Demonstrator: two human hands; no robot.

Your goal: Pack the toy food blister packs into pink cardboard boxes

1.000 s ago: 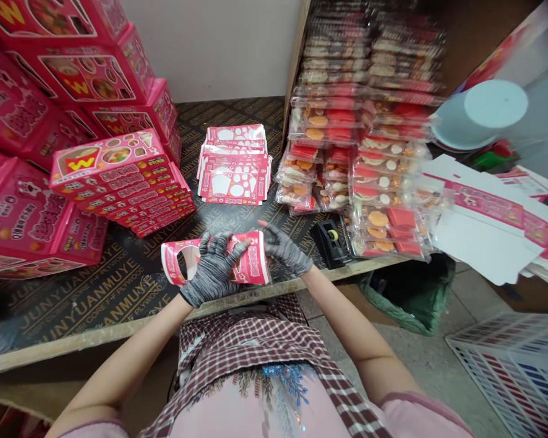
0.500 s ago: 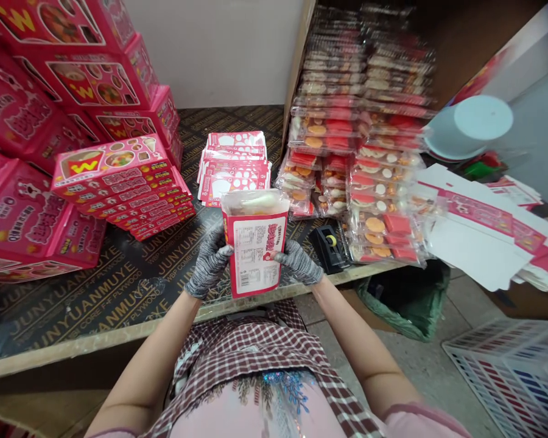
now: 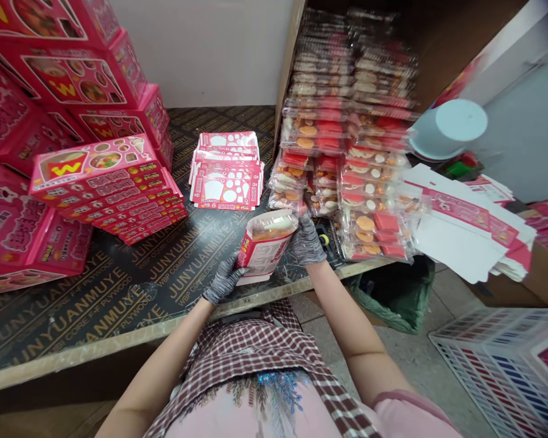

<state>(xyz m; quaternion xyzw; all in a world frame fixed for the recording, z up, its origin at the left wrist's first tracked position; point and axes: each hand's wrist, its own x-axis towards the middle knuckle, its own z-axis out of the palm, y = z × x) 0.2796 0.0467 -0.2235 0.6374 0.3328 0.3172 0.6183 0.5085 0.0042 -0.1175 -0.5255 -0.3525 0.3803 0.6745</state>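
Observation:
Both my hands wear grey knit gloves and hold one small pink-and-white box (image 3: 265,249) upright over the table's front edge. My left hand (image 3: 223,278) grips its lower left corner. At the box's top right corner sits my right hand (image 3: 309,238), closed on it. The open top of the box shows a clear packet with something orange inside. A stack of flat pink box blanks (image 3: 227,173) lies just beyond it on the dark plywood table (image 3: 119,286).
Assembled pink boxes (image 3: 105,182) pile up at the left. Clear packets of toy food (image 3: 351,152) are stacked high at the right, with a black tape dispenser (image 3: 325,240) at their foot. Flat white cartons (image 3: 466,222), a green bag (image 3: 393,292) and a white crate (image 3: 497,359) lie to the right.
The box lay sideways in both hands a second ago, then was turned upright with its label facing me. Now it has shifted right and tilted, with my right hand at its top.

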